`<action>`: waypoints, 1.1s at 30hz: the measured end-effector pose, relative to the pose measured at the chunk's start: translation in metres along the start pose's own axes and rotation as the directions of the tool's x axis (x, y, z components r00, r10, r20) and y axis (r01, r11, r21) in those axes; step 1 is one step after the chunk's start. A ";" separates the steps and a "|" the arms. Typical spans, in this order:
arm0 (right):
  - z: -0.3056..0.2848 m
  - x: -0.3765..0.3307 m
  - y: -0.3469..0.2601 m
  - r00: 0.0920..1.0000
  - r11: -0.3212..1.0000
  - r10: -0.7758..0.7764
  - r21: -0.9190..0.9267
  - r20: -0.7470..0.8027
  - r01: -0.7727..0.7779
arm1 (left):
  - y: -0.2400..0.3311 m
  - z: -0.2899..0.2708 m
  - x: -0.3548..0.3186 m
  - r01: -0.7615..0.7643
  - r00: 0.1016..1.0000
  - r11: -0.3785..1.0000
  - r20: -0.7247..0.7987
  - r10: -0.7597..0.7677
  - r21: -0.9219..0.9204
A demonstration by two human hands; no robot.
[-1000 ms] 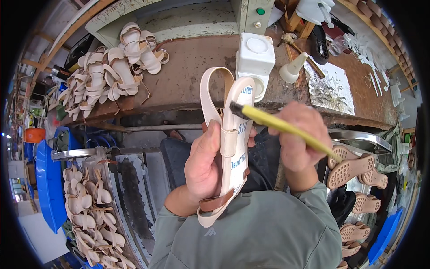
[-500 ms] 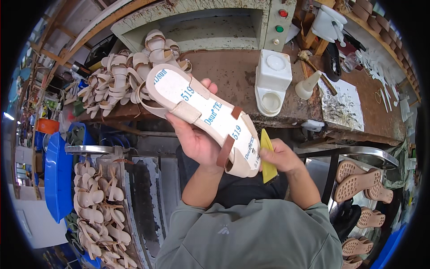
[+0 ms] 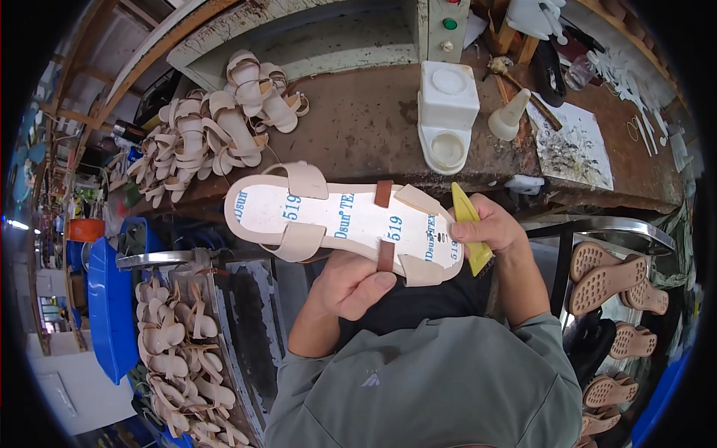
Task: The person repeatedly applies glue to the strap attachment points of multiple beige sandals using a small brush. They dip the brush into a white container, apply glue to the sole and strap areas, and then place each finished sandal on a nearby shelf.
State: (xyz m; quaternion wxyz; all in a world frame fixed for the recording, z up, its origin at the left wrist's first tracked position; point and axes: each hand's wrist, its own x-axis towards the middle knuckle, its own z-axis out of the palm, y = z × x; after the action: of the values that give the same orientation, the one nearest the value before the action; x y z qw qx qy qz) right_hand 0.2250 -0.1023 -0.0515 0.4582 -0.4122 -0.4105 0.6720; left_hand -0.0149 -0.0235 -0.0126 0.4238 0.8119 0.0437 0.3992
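A beige sandal upper (image 3: 351, 216) with brown strap pieces lies level before me, its white, blue-printed insole side facing up. My left hand (image 3: 355, 287) is closed at its near edge, the thumb beside the lower brown strap; the other fingers are partly hidden underneath. At the right end, my right hand (image 3: 489, 224) grips a yellow wedge-shaped tool (image 3: 467, 224) with a dark lower edge. The right thumb also presses on that end of the upper.
Similar sandal uppers are heaped on the bench (image 3: 343, 119) and on a left-hand rack (image 3: 168, 343). A white container (image 3: 448, 104) and white squeeze bottle (image 3: 509, 116) stand on the bench. Tan soles (image 3: 609, 280) sit at right, a blue bin (image 3: 108, 313) at left.
The upper has turned from a slant to nearly level, its left end coming down. My left hand has shifted from around its middle to the near edge. The right hand still holds the yellow tool.
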 end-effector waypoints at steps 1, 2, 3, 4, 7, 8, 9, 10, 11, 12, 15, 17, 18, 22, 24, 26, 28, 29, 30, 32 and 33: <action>-0.003 -0.001 -0.003 1.000 0.996 0.029 -0.090 -0.003 -0.029 | 0.001 0.001 -0.007 -0.004 1.000 0.998 0.003 0.004 0.069; -0.005 -0.001 -0.009 0.998 0.982 0.057 -0.179 -0.005 -0.057 | 0.003 0.002 -0.013 -0.007 1.000 0.990 0.006 0.007 0.139; -0.004 -0.006 -0.021 0.993 0.959 -0.069 -0.281 -0.100 0.039 | 0.004 0.006 -0.011 -0.058 0.998 0.979 -0.015 0.062 0.196; -0.013 -0.011 -0.024 0.955 0.950 -0.203 -0.281 -0.215 0.138 | 0.006 0.008 -0.010 -0.063 0.997 0.968 -0.028 0.072 0.244; -0.002 -0.028 -0.047 0.817 0.883 -0.446 -0.032 -0.364 0.468 | 0.008 0.016 -0.011 -0.077 0.993 0.938 -0.055 0.101 0.339; 0.019 -0.029 -0.059 0.785 0.846 -0.518 -0.068 -0.341 0.529 | 0.006 0.019 -0.011 -0.095 0.991 0.926 -0.053 0.122 0.365; 0.037 -0.025 -0.064 0.763 0.814 -0.574 -0.103 -0.296 0.572 | 0.009 0.019 -0.011 -0.101 0.989 0.906 -0.058 0.137 0.410; 0.050 -0.020 -0.067 0.737 0.777 -0.628 -0.136 -0.249 0.615 | 0.011 0.020 -0.011 -0.108 0.986 0.885 -0.062 0.152 0.453; 0.052 -0.016 -0.070 0.692 0.692 -0.711 -0.302 -0.125 0.656 | 0.009 0.021 -0.013 -0.123 0.983 0.884 -0.068 0.172 0.452; 0.056 -0.014 -0.072 0.667 0.623 -0.744 -0.404 -0.041 0.669 | 0.009 0.023 -0.013 -0.114 0.982 0.875 -0.078 0.171 0.471; 0.060 -0.017 -0.073 0.586 0.438 -0.800 -0.541 0.129 0.718 | 0.012 0.021 -0.009 -0.102 0.986 0.854 -0.065 0.156 0.509; 0.065 -0.018 -0.070 0.507 0.337 -0.848 -0.578 0.158 0.743 | 0.015 0.019 -0.005 -0.098 0.986 0.853 -0.067 0.153 0.512; 0.064 -0.016 -0.065 0.426 0.217 -0.867 -0.573 0.258 0.790 | 0.015 0.019 -0.007 -0.094 0.986 0.854 -0.070 0.150 0.511; 0.057 -0.013 -0.052 0.219 -0.012 -0.904 -0.535 0.367 0.845 | 0.009 0.017 -0.018 -0.135 0.974 0.824 -0.079 0.212 0.550; 0.053 -0.013 -0.055 0.226 -0.001 -0.912 -0.553 0.341 0.833 | 0.009 0.019 -0.018 -0.133 0.970 0.830 -0.103 0.222 0.542; 0.053 -0.016 -0.061 0.275 0.012 -0.889 -0.582 0.366 0.813 | 0.012 0.022 -0.012 -0.107 0.965 0.854 -0.153 0.212 0.510; 0.054 -0.016 -0.062 0.193 -0.066 -0.828 -0.432 0.527 0.899 | 0.013 0.020 -0.011 -0.110 0.970 0.835 -0.124 0.208 0.539; 0.052 -0.013 -0.063 0.205 -0.064 -0.843 -0.470 0.498 0.880 | 0.013 0.018 -0.011 -0.111 0.973 0.826 -0.110 0.205 0.553; 0.051 -0.011 -0.066 0.222 -0.056 -0.858 -0.515 0.464 0.856 | 0.016 0.018 -0.010 -0.113 0.976 0.821 -0.094 0.198 0.560; 0.050 -0.008 -0.069 0.253 -0.036 -0.885 -0.599 0.391 0.800 | 0.021 0.017 -0.007 -0.083 0.982 0.857 -0.104 0.158 0.509; 0.053 -0.007 -0.067 0.228 -0.038 -0.884 -0.549 0.407 0.835 | 0.020 0.015 -0.009 -0.094 0.981 0.834 -0.091 0.170 0.544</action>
State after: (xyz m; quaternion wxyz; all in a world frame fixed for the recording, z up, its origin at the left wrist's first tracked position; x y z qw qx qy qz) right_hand 0.1962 -0.1024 0.0288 0.5975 -0.2213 -0.7705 0.0171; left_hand -0.0160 -0.0495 -0.0083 0.1469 0.8700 0.1260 0.4536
